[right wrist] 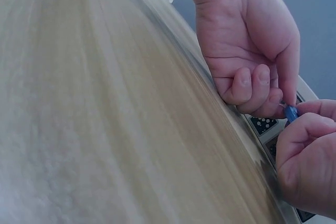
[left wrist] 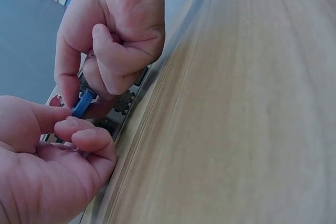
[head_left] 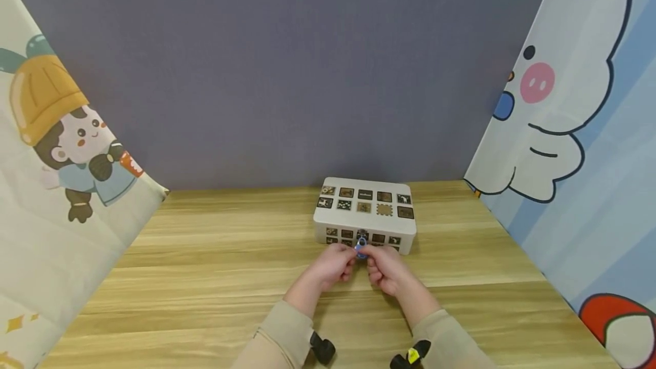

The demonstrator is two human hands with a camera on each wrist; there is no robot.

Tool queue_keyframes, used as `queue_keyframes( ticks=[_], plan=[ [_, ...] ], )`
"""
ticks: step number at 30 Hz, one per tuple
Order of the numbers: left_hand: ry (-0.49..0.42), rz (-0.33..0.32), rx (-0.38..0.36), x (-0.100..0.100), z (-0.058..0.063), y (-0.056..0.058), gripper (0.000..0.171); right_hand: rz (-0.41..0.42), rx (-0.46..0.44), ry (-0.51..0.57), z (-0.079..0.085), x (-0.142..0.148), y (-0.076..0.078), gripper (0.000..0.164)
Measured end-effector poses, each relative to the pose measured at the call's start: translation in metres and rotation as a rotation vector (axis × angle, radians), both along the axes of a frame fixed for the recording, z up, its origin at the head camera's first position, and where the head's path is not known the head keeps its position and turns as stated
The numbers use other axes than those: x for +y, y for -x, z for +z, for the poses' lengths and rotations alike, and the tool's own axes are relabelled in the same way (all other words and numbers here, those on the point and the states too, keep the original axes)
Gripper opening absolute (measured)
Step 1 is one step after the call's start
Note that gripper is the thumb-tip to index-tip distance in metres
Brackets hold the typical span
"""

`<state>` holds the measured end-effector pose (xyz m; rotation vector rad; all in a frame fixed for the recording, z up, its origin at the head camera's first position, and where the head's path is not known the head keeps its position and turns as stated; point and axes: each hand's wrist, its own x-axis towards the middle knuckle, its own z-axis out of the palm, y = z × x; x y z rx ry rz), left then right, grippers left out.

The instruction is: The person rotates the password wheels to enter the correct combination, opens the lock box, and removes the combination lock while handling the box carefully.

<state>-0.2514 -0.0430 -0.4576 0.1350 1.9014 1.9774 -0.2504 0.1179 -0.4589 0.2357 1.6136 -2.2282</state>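
A small blue padlock (head_left: 361, 247) hangs at the front clasp of a white lidded box (head_left: 359, 220) with rows of dark and brown picture squares. My left hand (head_left: 333, 265) pinches the padlock from the left with thumb and forefinger. From the other side, my right hand (head_left: 388, 269) grips the padlock between thumb and curled forefinger. The left wrist view shows the blue body (left wrist: 84, 103) between the fingertips of both hands. Fingers cover much of the padlock, so whether its shackle is locked cannot be told. The lid is down.
The box stands on a wood-grain table (head_left: 230, 278), near a grey back panel (head_left: 256, 73). Cartoon-printed sheets flank the table, a cream one (head_left: 41, 244) at left and a blue and white one (head_left: 605, 198) at right. Black straps hang near both sleeves.
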Motion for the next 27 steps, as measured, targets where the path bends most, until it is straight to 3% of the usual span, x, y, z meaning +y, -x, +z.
queue_keyframes(
  ticks=[27],
  plan=[
    [-0.003,-0.029,-0.001,0.0008,0.0006,0.0005,0.021,-0.007,0.037,-0.03,-0.0015,0.0017,0.002,0.007]
  ],
)
